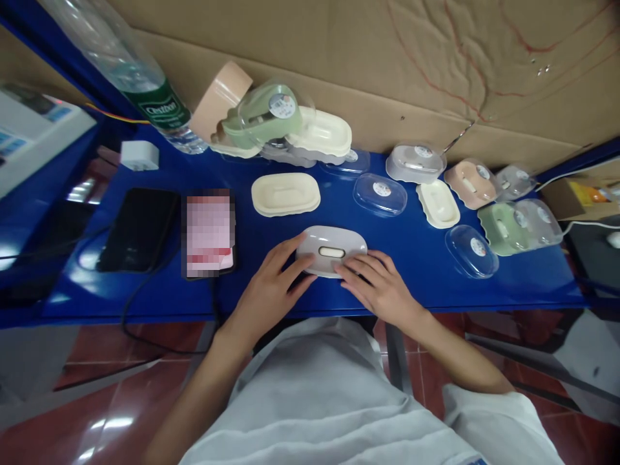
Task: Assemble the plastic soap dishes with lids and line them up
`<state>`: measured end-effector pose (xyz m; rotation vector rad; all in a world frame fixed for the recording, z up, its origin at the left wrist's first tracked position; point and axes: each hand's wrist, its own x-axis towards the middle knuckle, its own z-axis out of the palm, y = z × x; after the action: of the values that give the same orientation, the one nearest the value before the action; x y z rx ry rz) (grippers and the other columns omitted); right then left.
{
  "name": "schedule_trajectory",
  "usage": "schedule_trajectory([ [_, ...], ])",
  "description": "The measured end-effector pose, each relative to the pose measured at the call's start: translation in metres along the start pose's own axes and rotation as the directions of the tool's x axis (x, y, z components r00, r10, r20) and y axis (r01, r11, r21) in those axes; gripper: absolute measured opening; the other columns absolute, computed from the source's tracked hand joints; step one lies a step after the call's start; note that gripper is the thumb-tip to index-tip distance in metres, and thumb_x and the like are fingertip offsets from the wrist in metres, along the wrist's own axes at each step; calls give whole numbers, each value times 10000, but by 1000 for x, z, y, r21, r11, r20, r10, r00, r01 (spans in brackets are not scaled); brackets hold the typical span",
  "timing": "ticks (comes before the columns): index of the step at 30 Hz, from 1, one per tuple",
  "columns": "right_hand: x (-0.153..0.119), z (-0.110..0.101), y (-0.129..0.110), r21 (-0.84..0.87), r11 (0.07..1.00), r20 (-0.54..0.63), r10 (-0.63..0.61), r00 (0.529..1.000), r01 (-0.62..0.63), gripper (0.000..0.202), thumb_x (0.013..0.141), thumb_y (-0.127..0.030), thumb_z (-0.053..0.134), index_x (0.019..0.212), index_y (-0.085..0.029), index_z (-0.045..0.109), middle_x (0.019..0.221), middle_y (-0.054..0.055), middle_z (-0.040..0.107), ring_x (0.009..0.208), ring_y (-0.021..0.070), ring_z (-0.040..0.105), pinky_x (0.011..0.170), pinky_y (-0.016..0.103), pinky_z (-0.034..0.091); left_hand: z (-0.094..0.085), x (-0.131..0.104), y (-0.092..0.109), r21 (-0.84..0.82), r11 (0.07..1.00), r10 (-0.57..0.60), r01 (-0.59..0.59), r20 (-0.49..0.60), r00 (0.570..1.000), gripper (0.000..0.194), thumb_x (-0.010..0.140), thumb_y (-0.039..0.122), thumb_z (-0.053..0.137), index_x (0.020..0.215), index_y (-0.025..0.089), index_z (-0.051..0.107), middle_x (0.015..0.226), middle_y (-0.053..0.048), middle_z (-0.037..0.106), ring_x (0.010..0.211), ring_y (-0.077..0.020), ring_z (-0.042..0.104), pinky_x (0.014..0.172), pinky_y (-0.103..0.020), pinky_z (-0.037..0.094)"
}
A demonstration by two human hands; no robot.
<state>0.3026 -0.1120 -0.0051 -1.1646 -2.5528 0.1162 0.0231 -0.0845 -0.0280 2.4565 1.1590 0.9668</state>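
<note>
A grey oval dish with a small cream bar in its central slot [332, 252] lies near the table's front edge. My left hand [281, 274] grips its left end, with fingers bent round the rim. On the right end, my right hand [380, 281] holds the dish with its fingers on the rim and front side. Behind the dish rests a cream oval tray [285, 194]. A clear oval lid with a round sticker [380, 195] lies farther back to the right.
Several stacked trays and a green dish [266, 126] stand at the back, beside a plastic bottle [155, 103]. Lidded dishes [469, 184] and a loose clear lid [472, 252] are on the right. Two phones [138, 229] and a white adapter [139, 155] lie left on the blue table [194, 300].
</note>
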Motion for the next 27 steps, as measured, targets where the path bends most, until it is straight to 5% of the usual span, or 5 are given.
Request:
schedule_trajectory([
  [3, 13, -16, 32, -26, 999, -51, 26, 998, -28, 426, 1133, -396, 547, 1537, -303, 644, 1561, 93, 655, 1469, 296, 594, 1261, 539, 438, 0, 0, 1, -6, 1000, 4, -4, 1, 1000, 322, 1044, 239, 690, 1361, 266, 644, 1627, -144, 563, 1461, -323, 606, 1214, -555, 549],
  [7, 33, -23, 94, -75, 943, -111, 315, 943, -324, 614, 1126, -511, 490, 1659, -207, 483, 1724, 176, 443, 1643, 397, 338, 1310, 658, 307, -1, 0, 2, -21, 1000, 3, -3, -13, 1000, 310, 1038, 265, 709, 1340, 258, 642, 1588, -151, 581, 1447, -318, 615, 1212, -548, 551],
  [10, 34, -14, 117, -68, 903, -64, 420, 905, -424, 688, 1060, -610, 580, 1619, -213, 517, 1626, 207, 507, 1592, 462, 379, 1278, 783, 235, -2, -1, 3, -18, 1000, 1, -2, -25, 1000, 305, 1038, 270, 716, 1332, 254, 636, 1561, -153, 591, 1429, -309, 626, 1206, -532, 557],
  [16, 23, -21, 83, 196, 934, -165, 333, 928, -300, 542, 1007, -572, 691, 1453, -267, 658, 1364, 147, 596, 1336, 348, 613, 1146, 545, 541, -3, -1, 3, -43, 999, -33, 32, -21, 999, 515, 1029, 286, 735, 1504, 282, 535, 1521, -140, 621, 1420, -294, 630, 1228, -501, 544],
  [27, 24, 3, 30, 288, 958, -98, 42, 994, -12, 553, 1046, -485, 680, 1570, -335, 586, 1419, 133, 595, 1488, 360, 535, 1233, 596, 513, -2, -1, 4, -136, 982, -144, 133, -78, 986, 517, 975, 292, 804, 1401, 263, 512, 1564, -156, 555, 1473, -306, 590, 1217, -513, 553],
])
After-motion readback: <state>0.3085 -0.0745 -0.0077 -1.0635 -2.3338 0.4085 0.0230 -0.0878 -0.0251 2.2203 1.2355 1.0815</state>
